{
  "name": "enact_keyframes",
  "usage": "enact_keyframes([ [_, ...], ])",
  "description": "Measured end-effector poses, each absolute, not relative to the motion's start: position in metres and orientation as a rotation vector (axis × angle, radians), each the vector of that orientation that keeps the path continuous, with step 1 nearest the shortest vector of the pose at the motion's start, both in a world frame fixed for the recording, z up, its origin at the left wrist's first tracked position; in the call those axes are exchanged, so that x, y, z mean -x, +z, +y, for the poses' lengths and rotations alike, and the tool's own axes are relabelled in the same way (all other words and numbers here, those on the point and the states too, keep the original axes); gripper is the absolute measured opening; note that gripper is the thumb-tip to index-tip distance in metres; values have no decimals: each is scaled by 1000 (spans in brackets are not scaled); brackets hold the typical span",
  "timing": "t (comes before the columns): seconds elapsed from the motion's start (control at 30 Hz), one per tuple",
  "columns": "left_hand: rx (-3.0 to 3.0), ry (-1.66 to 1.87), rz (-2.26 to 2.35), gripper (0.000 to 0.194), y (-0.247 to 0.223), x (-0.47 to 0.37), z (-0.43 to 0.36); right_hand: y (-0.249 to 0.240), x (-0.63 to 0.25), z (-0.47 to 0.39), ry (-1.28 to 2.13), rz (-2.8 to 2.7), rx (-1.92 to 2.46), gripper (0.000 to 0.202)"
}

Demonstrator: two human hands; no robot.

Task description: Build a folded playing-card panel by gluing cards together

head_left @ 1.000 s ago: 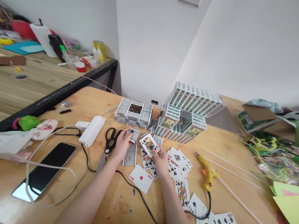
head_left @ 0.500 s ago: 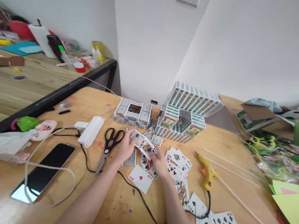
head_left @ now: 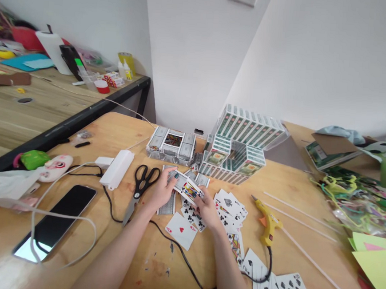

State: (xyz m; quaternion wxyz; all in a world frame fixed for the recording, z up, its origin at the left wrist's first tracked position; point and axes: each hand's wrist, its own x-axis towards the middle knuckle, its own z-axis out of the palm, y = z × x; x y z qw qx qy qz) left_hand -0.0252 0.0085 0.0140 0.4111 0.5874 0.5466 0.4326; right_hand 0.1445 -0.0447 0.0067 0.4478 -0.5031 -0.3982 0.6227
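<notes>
Between my two hands, above the middle of the table, are a few playing cards (head_left: pixel 188 189), the front one a face card. My left hand (head_left: pixel 165 187) pinches their left end, and my right hand (head_left: pixel 207 208) grips the right end. Under and around my hands lie loose cards, among them a red ace of hearts (head_left: pixel 181 231) and some clubs. Behind them stands a box covered in cards (head_left: pixel 171 145), with grey card backs and a picture card on its lid. More cards (head_left: pixel 230 207) lie face up right of my right hand.
Black scissors (head_left: pixel 142 187) lie left of my left hand, near a white power adapter (head_left: pixel 117 169) and a phone (head_left: pixel 56 223). A yellow glue gun (head_left: pixel 268 224) rests at right, its black cord crossing the table front. Stacked card boxes (head_left: pixel 248 126) stand behind.
My right hand and the right end of the held cards have shifted slightly, and the face card now lies at a slightly different angle. My left hand has barely moved.
</notes>
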Motion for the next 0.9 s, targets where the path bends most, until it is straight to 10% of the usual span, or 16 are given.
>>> enact_keyframes([
  [0.9, -1106, 1200, 1219, 42, 11, 23, 15, 0, -141, -39, 1273, -921, 1136, 33],
])
